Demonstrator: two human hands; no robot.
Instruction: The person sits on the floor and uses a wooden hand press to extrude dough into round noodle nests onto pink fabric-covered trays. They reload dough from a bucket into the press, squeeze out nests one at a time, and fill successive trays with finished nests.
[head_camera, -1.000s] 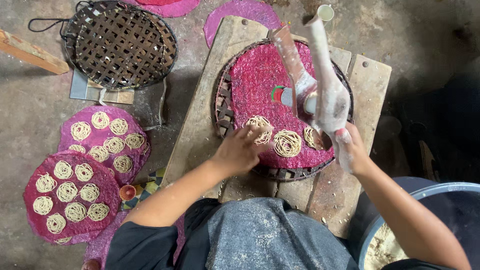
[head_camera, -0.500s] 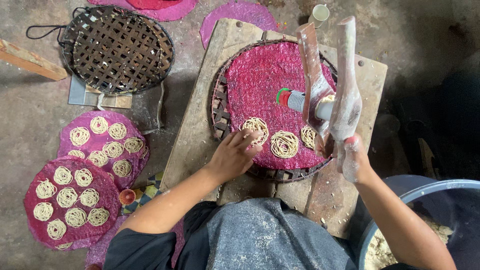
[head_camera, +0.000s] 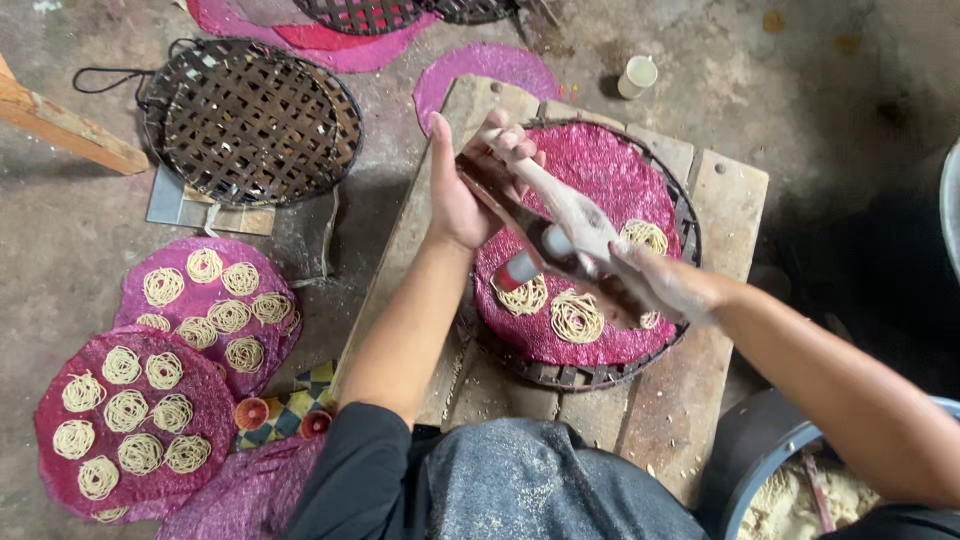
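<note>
A two-handled wooden noodle press (head_camera: 560, 225) hangs over a pink round mat (head_camera: 600, 170) that lies on a woven tray (head_camera: 590, 375) on a wooden board (head_camera: 700, 400). My left hand (head_camera: 465, 185) grips the far ends of the press handles. My right hand (head_camera: 665, 285), dusted with flour, holds the near end of the press. Noodle coils (head_camera: 575, 315) sit on the mat's near side, with another coil (head_camera: 645, 235) to the right.
Two pink mats (head_camera: 215, 300) (head_camera: 130, 420) with several noodle coils lie on the floor at left. An empty woven tray (head_camera: 255, 120) sits behind them. A small cup (head_camera: 637, 75) stands beyond the board. A tub of dough (head_camera: 800, 490) is at bottom right.
My left hand rose from the mat's near edge and took hold of the press handles' far ends. The press swung from upright at the right to lie across the mat.
</note>
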